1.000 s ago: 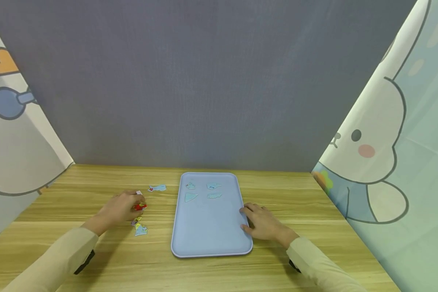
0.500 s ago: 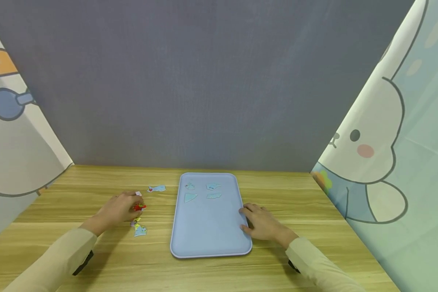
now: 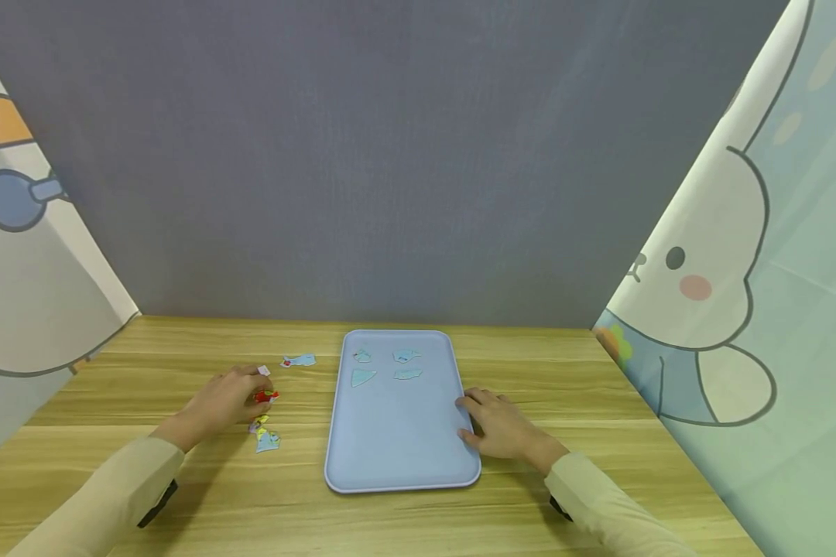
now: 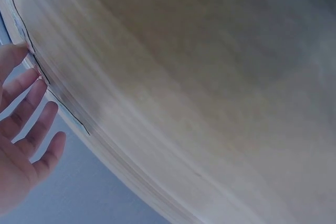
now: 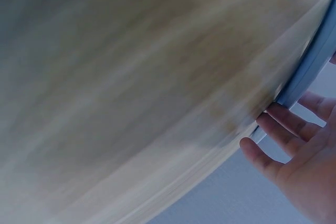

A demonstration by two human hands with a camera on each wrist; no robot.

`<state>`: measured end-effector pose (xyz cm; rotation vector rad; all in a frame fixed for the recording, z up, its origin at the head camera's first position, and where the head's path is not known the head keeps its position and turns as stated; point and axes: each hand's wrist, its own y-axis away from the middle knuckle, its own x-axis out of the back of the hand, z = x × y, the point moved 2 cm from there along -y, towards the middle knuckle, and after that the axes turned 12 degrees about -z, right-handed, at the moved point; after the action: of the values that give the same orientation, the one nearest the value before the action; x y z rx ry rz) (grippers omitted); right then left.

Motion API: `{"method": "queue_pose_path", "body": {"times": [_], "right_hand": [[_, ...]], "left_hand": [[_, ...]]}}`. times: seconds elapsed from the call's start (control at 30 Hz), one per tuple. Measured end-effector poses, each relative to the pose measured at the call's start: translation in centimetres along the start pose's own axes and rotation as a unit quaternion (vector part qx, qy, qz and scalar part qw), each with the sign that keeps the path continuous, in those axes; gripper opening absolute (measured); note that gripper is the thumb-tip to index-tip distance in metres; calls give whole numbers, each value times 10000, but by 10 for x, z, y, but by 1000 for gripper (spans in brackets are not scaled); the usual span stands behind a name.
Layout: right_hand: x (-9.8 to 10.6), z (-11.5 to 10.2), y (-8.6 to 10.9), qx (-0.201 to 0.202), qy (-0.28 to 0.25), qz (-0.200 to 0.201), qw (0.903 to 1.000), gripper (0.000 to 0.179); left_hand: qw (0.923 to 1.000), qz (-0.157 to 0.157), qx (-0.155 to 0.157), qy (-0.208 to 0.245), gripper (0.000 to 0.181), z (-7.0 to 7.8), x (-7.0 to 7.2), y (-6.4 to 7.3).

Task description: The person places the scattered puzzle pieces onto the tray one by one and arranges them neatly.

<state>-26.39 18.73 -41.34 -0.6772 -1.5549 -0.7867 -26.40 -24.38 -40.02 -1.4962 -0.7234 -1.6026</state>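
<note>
On the left of the wooden table, my left hand (image 3: pixel 228 401) rests with bent, spread fingers among flat, irregular picture pieces that look like jigsaw pieces. A red piece (image 3: pixel 265 396) shows between its thumb and fingertips, partly hidden by them; no firm pinch is visible. In the left wrist view, the left hand (image 4: pixel 23 129) has its fingertips at the edges of the thin pieces. At the right side of a pale blue tray (image 3: pixel 404 433), my right hand (image 3: pixel 499 424) touches the rim with thumb and fingers. The right wrist view shows the right hand (image 5: pixel 307 156) with relaxed, separated fingers.
Several light-blue pieces (image 3: pixel 364 377) lie inside the tray's far half. Beyond my left hand is a blue piece with a red spot (image 3: pixel 299 360); nearer me lies a yellow-and-blue piece (image 3: pixel 268 441). A grey upright panel (image 3: pixel 376 193) stands behind the wooden table (image 3: pixel 550 356).
Both hands and all the pieces keep their places. Only the head view has shifted very slightly.
</note>
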Motion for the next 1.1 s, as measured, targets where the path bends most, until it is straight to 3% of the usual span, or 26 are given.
{"method": "queue_pose_path", "body": {"times": [0.33,0.6,1.1], "right_hand": [[1,-1,0,-14,-15,19,10000,49],[3,-3,2,-17,-73,-22,10000,49],[4,-3,2,26,-93,12,10000,48]], "left_hand": [[9997,-183,-26,148,10,1,2,-2],[9996,-214,-158,-29,10,0,2,-4],[9992,-291,-48,-259,16,0,5,-7]]}}
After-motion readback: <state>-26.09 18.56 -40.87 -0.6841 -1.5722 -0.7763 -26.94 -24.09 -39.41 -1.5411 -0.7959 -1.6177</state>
